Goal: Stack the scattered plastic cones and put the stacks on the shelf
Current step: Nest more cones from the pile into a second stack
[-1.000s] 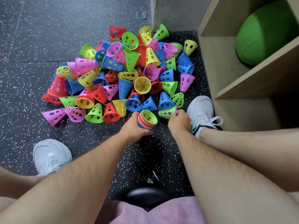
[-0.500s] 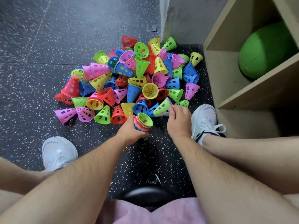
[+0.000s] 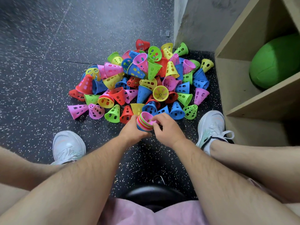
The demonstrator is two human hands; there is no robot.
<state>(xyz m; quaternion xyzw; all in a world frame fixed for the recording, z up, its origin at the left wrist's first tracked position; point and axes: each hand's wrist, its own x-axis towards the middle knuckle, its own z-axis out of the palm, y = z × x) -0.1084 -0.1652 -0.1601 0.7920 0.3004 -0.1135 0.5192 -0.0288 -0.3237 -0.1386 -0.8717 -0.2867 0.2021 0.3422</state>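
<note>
Head view, left fingers (image 3: 134, 119) grip stack (image 3: 142, 123), right fingers (image 3: 159, 118) pinch it

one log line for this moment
left hand: grips cone stack | right hand: pinches pink cone atop stack | loose cones: piled on floor | shelf: holds green ball

A pile of plastic cones (image 3: 146, 82) in red, blue, green, yellow and pink is being carried by the dark speckled floor (image 3: 48, 78), most of them lying tipped on their sides and a few being propped upright. Two white sneakers are being rested on the same floor, the left sneaker (image 3: 68, 146) well apart from the pile and the right sneaker (image 3: 211, 127) just beside its near edge. A wooden shelf (image 3: 253, 101) is being borne by the floor at the right, and a green ball (image 3: 276, 62) is being held in its upper compartment.
</note>
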